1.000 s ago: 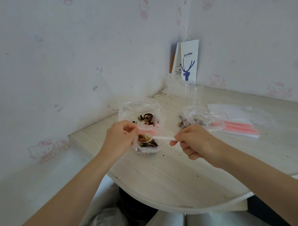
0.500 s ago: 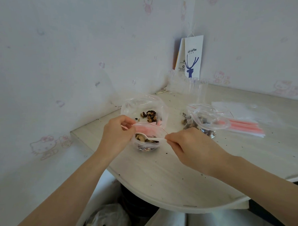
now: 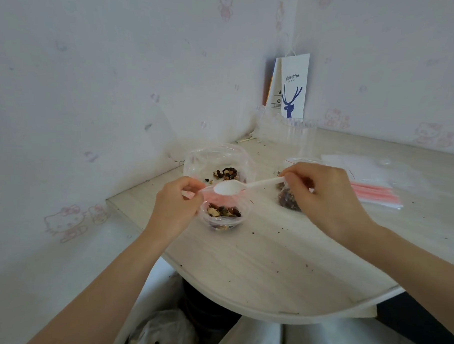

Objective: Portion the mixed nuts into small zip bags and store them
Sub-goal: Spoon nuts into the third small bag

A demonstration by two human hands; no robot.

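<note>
Pale wood-grain table (image 3: 281, 265), rounded front edge, speckled with dark crumbs. White paper coffee bag (image 3: 293, 89), blue deer logo, upright in wall corner. Clear plastic cup (image 3: 299, 136) just in front of it. Wallpaper (image 3: 94, 88) pale, with pink cartoon cats. Dark round container (image 3: 204, 308) under table.

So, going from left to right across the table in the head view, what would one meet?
Left hand → small bag, which its fingers pinch → right hand, holding the spoon → pile of empty bags.
</note>
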